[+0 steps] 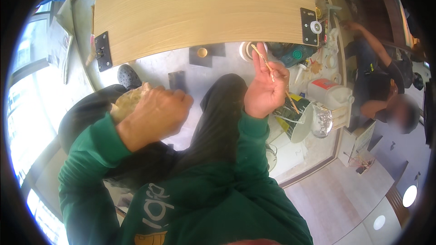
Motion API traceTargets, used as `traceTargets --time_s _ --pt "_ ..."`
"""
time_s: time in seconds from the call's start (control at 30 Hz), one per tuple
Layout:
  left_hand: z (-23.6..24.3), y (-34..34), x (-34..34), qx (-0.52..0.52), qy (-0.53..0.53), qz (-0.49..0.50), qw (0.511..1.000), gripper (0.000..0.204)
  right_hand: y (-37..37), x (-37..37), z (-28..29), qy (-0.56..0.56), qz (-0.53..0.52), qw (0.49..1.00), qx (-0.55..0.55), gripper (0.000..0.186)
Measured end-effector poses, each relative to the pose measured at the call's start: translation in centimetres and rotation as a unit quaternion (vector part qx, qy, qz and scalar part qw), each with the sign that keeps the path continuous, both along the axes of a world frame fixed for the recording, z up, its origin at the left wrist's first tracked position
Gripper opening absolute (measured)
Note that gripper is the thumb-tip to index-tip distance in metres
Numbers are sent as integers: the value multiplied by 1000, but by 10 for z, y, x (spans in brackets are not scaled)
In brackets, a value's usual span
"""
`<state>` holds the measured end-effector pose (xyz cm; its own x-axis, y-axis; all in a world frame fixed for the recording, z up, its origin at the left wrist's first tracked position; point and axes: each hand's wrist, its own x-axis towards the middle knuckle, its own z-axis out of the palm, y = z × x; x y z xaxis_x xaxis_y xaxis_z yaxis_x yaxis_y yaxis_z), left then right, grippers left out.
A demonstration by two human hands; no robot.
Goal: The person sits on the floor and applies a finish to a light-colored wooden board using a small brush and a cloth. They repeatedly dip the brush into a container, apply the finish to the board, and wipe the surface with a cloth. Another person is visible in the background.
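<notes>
My left hand (156, 111) is closed in front of my left thigh, its fingers curled. A rounded, mottled yellowish-brown thing (126, 104) shows beside and under it, apparently in its grasp; its kind is unclear. My right hand (269, 86) is raised palm up, and a thin, crooked light-brown stick (265, 59) runs across its fingers, with the lower end sticking out past the thumb. Just beyond that hand is the near edge of a pale wood-grain panel (204, 9). Black metal fittings (103, 51) sit at its corners, the right one with a white roller (315, 27).
To the right stand a tilted bucket (300, 124), a foil-wrapped thing (322, 122), a white jug (329, 93) and a green power tool (295, 54). Another person (381, 77) is at the far right. A dark plate with a small round piece (202, 52) lies on the floor.
</notes>
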<state>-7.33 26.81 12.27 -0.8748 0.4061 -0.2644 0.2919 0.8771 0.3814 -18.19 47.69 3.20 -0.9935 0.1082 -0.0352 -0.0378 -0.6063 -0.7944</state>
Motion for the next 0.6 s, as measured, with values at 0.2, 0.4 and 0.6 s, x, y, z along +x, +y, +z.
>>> traceTargets --time_s 0.2,0.4,0.6 --pt "5 -3 4 21 5 7 1000 14 -3 0 -5 11 -14 999 42 22" --pt "4 -7 7 17 12 7 1000 14 -7 0 -4 10 -35 997 61 20" --pt "3 -8 8 17 8 11 1000 14 -9 -1 -3 12 -38 997 69 20"
